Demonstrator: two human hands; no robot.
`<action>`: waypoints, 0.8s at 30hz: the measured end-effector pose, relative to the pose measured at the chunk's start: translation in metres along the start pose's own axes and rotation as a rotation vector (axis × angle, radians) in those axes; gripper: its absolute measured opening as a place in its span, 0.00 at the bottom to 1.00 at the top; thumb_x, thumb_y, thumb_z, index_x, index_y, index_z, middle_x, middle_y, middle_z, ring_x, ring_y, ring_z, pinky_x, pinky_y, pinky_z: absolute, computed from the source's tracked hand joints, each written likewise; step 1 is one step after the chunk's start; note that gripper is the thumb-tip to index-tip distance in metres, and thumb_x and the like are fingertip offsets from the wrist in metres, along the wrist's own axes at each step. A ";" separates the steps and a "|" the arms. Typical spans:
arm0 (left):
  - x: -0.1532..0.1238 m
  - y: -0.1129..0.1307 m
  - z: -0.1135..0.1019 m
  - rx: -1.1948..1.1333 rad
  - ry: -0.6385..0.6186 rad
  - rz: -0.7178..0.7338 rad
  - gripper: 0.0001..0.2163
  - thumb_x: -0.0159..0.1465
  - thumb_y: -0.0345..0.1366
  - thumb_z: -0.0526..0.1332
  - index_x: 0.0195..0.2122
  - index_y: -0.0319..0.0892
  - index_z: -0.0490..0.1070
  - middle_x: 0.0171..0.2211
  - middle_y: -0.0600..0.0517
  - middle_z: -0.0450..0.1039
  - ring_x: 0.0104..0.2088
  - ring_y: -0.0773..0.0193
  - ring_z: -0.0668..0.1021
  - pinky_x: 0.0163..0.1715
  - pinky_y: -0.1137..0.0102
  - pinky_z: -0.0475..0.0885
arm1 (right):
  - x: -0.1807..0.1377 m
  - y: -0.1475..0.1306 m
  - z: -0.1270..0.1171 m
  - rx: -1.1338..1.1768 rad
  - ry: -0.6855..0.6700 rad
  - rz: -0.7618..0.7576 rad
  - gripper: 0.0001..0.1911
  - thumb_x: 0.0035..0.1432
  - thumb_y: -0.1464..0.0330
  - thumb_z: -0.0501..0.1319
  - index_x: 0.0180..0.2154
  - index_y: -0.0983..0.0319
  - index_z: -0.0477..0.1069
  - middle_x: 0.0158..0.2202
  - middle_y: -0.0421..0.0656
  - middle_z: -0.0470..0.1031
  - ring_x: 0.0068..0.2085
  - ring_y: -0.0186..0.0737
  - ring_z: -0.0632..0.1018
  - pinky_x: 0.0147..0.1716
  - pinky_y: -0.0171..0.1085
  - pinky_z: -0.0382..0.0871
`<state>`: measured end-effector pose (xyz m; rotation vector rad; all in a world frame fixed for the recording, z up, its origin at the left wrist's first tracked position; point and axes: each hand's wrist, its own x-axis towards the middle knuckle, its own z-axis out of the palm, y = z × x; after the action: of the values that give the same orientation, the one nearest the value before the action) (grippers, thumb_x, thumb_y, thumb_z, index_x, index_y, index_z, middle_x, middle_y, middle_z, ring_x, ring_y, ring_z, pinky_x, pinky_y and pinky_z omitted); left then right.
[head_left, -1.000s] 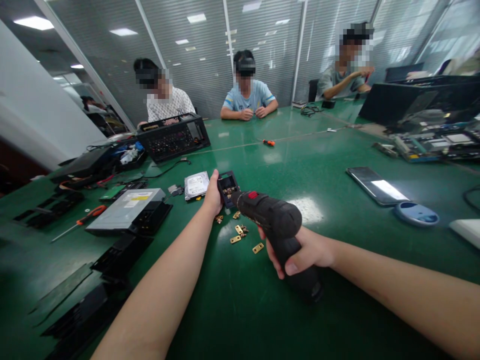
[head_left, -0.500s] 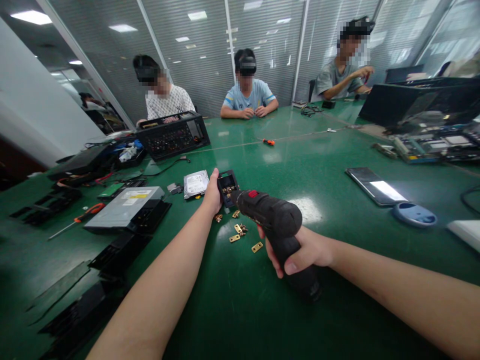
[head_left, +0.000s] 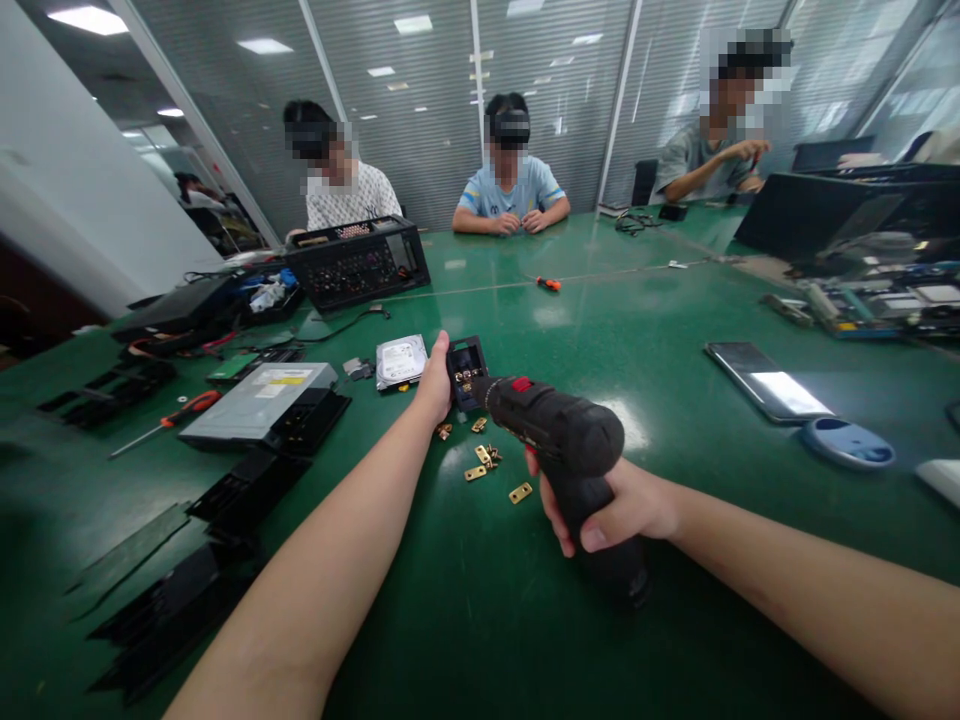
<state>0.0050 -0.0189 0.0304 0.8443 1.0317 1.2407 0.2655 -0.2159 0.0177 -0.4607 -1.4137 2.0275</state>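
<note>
My right hand (head_left: 622,510) is wrapped round the grip of a black cordless drill (head_left: 562,425) with a red switch on top. The drill's front end points at a small black box (head_left: 466,362) with brass-coloured terminals inside. Whether the bit touches a terminal cannot be made out. My left hand (head_left: 435,385) grips the box by its left side, thumb up. On the table just below the box lie several brass plates (head_left: 520,493) and a few small screws (head_left: 493,456). A hard drive (head_left: 400,362) lies just left of my left hand.
On the left are an optical drive (head_left: 262,405), an orange-handled screwdriver (head_left: 169,422) and a black computer case (head_left: 360,262). A phone (head_left: 757,380) and a blue oval object (head_left: 847,442) lie on the right. Three people sit across the green table (head_left: 637,320).
The whole view has shifted slightly, so things appear a little further right. Both hands keep their hold, with the drill still pointed at the black box.
</note>
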 end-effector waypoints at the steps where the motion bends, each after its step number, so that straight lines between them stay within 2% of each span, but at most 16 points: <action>1: 0.001 -0.001 -0.001 0.004 -0.005 -0.001 0.42 0.73 0.79 0.67 0.64 0.42 0.87 0.43 0.40 0.94 0.46 0.41 0.96 0.55 0.50 0.92 | -0.001 0.000 -0.001 0.003 -0.001 0.006 0.45 0.50 0.62 0.94 0.61 0.57 0.74 0.39 0.38 0.90 0.36 0.43 0.89 0.38 0.39 0.85; 7: 0.007 -0.006 -0.006 -0.003 -0.064 0.020 0.42 0.73 0.77 0.68 0.68 0.44 0.86 0.53 0.36 0.95 0.58 0.35 0.96 0.63 0.43 0.91 | -0.002 0.005 -0.005 0.019 -0.002 0.013 0.47 0.50 0.61 0.95 0.63 0.58 0.74 0.39 0.38 0.90 0.35 0.43 0.89 0.37 0.39 0.86; 13: 0.011 -0.009 -0.010 0.013 -0.068 0.042 0.41 0.74 0.77 0.68 0.67 0.43 0.87 0.55 0.33 0.95 0.62 0.32 0.95 0.67 0.40 0.90 | -0.003 0.005 -0.006 0.033 -0.015 0.028 0.47 0.51 0.63 0.95 0.64 0.57 0.73 0.40 0.39 0.91 0.36 0.43 0.90 0.38 0.38 0.86; 24: 0.008 -0.006 -0.007 -0.002 -0.062 -0.001 0.43 0.72 0.79 0.68 0.67 0.44 0.86 0.52 0.36 0.95 0.57 0.36 0.96 0.63 0.45 0.91 | -0.003 0.008 -0.007 0.000 -0.019 -0.008 0.47 0.52 0.60 0.94 0.64 0.57 0.73 0.40 0.39 0.90 0.35 0.44 0.91 0.36 0.39 0.85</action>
<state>0.0009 -0.0124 0.0214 0.8755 0.9813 1.2074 0.2699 -0.2149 0.0077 -0.4363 -1.4244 2.0304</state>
